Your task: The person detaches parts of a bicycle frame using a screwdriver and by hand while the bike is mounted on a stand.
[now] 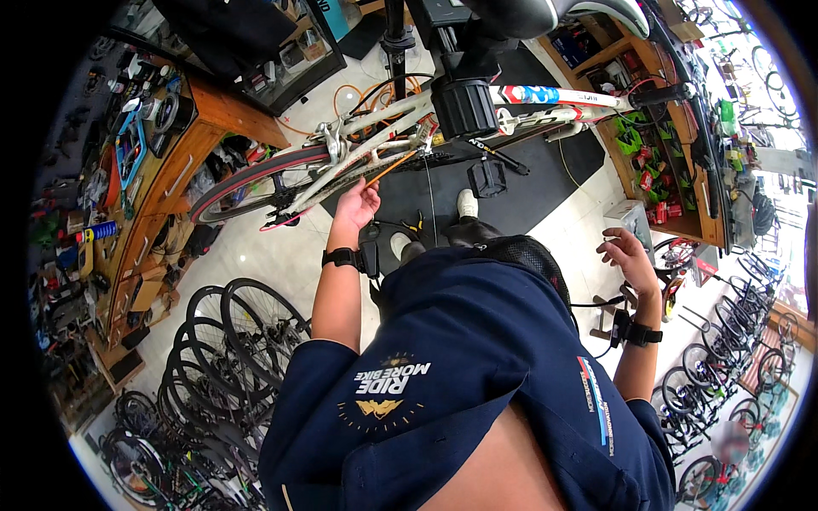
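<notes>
A white bicycle frame (545, 95) hangs level in a black repair-stand clamp (464, 106) in front of me. Its rear wheel (256, 179) points left, and a black pedal (487, 179) hangs below the frame. My left hand (356, 204) is raised under the chainstay, fingers curled beside the end of a thin orange rod (394, 167). Whether it grips the rod is unclear. My right hand (626, 251) hovers out to the right, away from the bicycle, fingers apart and holding nothing. Both wrists carry black bands.
A black floor mat (520, 209) lies under the bicycle. A wooden workbench (183, 166) covered in tools runs along the left. Several loose wheels (243, 336) stand at the lower left. Stocked shelves (660, 162) and parked bicycles (733, 341) fill the right.
</notes>
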The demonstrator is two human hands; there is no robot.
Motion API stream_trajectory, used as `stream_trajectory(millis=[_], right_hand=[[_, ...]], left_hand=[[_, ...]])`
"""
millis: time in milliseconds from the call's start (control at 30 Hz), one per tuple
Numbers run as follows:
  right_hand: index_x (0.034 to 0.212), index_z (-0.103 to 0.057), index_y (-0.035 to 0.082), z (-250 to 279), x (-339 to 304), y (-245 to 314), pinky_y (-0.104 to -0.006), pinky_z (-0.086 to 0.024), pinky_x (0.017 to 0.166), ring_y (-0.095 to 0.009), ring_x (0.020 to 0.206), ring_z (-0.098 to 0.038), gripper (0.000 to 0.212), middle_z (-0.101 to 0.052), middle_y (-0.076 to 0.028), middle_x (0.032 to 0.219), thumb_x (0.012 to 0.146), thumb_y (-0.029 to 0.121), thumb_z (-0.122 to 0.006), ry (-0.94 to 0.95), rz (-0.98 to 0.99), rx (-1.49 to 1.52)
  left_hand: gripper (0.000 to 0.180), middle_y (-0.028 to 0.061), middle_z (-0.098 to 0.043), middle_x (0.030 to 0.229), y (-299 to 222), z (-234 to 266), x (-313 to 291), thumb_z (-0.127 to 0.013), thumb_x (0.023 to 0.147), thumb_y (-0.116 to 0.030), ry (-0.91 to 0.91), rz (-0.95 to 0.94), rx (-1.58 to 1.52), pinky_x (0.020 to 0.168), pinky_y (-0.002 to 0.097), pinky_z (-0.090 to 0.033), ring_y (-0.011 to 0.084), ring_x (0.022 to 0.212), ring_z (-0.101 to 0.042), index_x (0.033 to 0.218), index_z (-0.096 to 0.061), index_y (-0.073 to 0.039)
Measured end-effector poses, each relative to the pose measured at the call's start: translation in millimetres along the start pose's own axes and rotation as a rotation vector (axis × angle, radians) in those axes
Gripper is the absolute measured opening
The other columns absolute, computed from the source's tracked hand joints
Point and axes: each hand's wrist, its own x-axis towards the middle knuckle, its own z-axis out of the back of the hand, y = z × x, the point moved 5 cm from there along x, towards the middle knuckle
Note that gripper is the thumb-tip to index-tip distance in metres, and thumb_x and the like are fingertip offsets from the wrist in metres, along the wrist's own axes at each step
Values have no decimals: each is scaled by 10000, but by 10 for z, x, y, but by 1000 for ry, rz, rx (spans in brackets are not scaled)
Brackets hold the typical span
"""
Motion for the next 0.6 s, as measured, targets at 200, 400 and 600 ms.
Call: stream_trajectory(millis=[200, 400, 600], right_hand=[[1162, -530, 11, -32, 23, -22, -240, -441, 670, -109, 753, -586, 292, -664, -49, 886, 904, 142, -569, 9, 10, -28], [1148, -527, -2, -93, 110, 14, -247, -454, 659, -115, 746, -593, 295, -661, -60, 861, 897, 142, -581, 42, 26, -83], [1090, -542, -36, -340, 587, 299, -302, -488, 639, -167, 705, -615, 304, -643, -115, 794, 866, 153, -624, 193, 157, -294]], left_hand=[[319, -1, -574, 662, -114, 44, -57, -516, 971, -302, -78, -364, 693, 500, 213, -418, 63, 521, -482, 909, -630, -11], [329, 13, -576, 635, -229, -77, -112, -517, 969, -286, -166, -722, 963, 485, 235, -391, 82, 520, -486, 806, -604, -14], [304, 33, -591, 632, -262, -145, -94, -472, 982, -246, -150, -729, 970, 489, 254, -400, 95, 513, -491, 822, -583, -11]])
